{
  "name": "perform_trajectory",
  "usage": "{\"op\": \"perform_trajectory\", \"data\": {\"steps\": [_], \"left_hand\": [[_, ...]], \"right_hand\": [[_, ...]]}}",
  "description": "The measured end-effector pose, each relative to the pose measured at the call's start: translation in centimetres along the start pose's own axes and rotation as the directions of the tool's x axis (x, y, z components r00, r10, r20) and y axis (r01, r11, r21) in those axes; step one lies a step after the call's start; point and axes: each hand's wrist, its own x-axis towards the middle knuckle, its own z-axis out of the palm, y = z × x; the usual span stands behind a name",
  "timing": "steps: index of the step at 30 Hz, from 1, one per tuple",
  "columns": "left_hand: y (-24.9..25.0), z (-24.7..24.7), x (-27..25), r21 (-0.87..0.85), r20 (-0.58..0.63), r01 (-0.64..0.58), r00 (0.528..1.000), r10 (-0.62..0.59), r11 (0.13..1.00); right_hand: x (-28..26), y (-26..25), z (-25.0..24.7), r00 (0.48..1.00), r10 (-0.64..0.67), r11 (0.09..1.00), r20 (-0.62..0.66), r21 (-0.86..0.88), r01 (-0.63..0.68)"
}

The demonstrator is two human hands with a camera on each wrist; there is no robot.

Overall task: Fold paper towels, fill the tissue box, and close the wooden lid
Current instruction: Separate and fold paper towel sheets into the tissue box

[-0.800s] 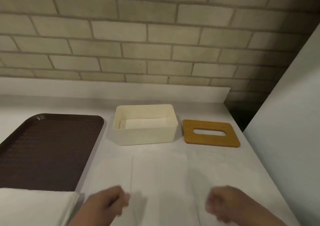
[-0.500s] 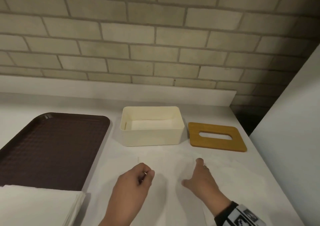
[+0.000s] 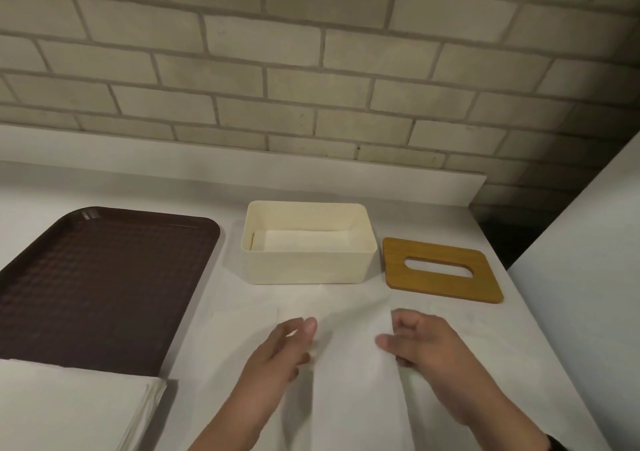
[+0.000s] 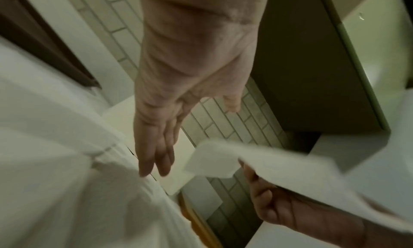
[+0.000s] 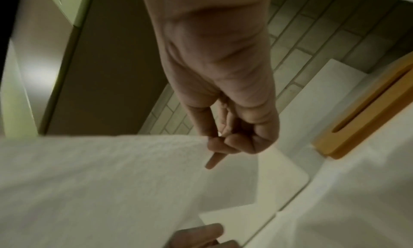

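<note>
A white paper towel [image 3: 353, 374] lies on the counter in front of the open cream tissue box [image 3: 308, 267]. A folded towel [image 3: 301, 241] lies flat in the bottom of that box. My left hand [image 3: 304, 333] rests with straight fingers [image 4: 145, 167] on the towel's left part. My right hand [image 3: 391, 333] pinches the towel's right edge between thumb and fingers [image 5: 214, 142] and holds that flap [image 4: 223, 154] raised off the counter. The wooden lid [image 3: 440, 270] with its slot lies flat to the right of the box.
A dark brown tray [image 3: 97, 284] lies left of the box. A stack of unfolded paper towels [image 3: 69, 409] sits at the front left. A brick wall [image 3: 311, 70] backs the counter, and a white panel [image 3: 588, 277] rises on the right.
Both hands have moved from the counter's front edge up along the towel toward the box. The right hand's fingers now pinch the towel's edge, and the left fingers have straightened.
</note>
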Motion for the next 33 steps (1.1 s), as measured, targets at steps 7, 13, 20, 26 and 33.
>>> {"op": "perform_trajectory", "data": {"steps": [7,13,20,26,33], "left_hand": [[2.5,0.1,-1.2,-0.364,0.189,0.022,0.981,0.050,0.931],[0.1,-4.4,-0.4,-0.413,-0.122,-0.058,0.993,0.008,0.909],[-1.1,-7.9,-1.7,-0.497,-0.090,-0.073,0.995,0.032,0.865],[-1.1,-6.3,-1.7,-0.481,-0.107,-0.067,0.994,0.017,0.874],[-1.1,-6.0,-1.6,-0.536,-0.087,-0.007,0.995,-0.046,0.844]], "right_hand": [[0.4,-0.5,2.3,0.992,-0.026,0.992,0.123,0.124,0.010],[2.6,1.9,0.2,0.966,-0.025,0.943,-0.256,-0.328,-0.062],[4.8,3.1,-0.8,0.979,0.059,0.839,-0.196,-0.521,-0.155],[7.4,2.6,1.7,0.940,0.171,0.616,-0.295,-0.713,-0.336],[8.0,3.2,1.9,0.940,0.146,0.843,-0.307,-0.459,-0.281]]}}
